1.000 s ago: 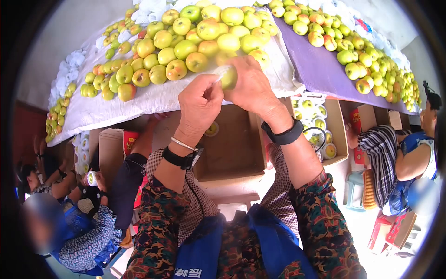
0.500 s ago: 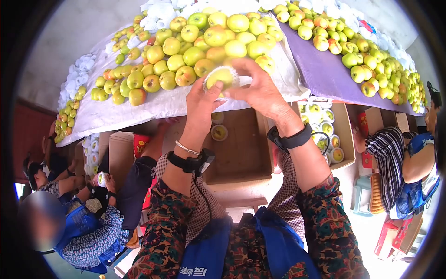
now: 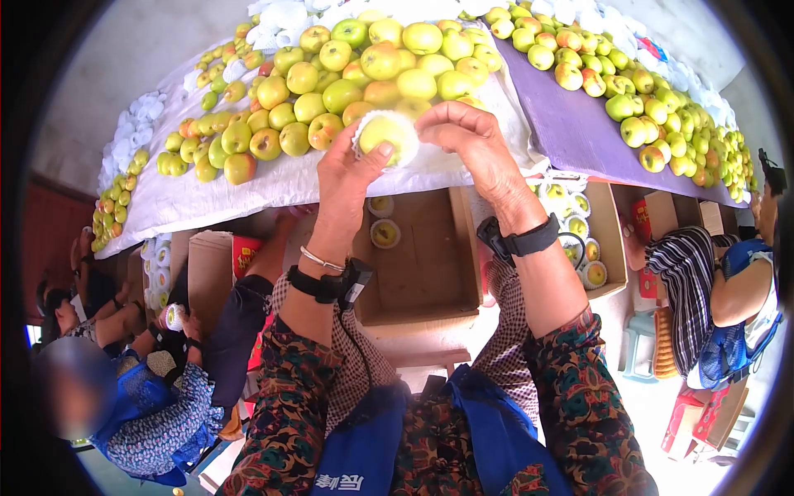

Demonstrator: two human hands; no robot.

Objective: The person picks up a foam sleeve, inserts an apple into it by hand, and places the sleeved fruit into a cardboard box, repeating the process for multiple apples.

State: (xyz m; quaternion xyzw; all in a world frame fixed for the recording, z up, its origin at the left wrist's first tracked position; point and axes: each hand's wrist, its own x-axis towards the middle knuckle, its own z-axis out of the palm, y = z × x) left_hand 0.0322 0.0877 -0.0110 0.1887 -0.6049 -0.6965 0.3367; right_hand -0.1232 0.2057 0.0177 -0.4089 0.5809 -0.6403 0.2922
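My left hand [image 3: 343, 178] is closed on a yellow-green apple [image 3: 382, 139] in a white foam net, its thumb lying across the front. The net circles the apple's sides and leaves the near face bare. Just right of the apple is my right hand [image 3: 480, 149], fingers loosely bent and apart, with nothing visible in them. Beyond both hands, a heap of yellow-green apples [image 3: 339, 97] lies on a white cloth [image 3: 273, 186]. Below them stands a cardboard box [image 3: 422, 310], with netted apples [image 3: 385, 233] along its left side.
More apples [image 3: 633, 131] lie on a purple cloth [image 3: 562, 132] to the right. White foam nets [image 3: 277, 26] are piled behind the heap. A box of netted apples [image 3: 608, 236] stands at right. A co-worker [image 3: 157, 405] sits at left, another person [image 3: 736, 306] at right.
My right hand has moved off the apple to the right and its fingers have loosened. My left hand has shifted slightly left, still holding the netted apple.
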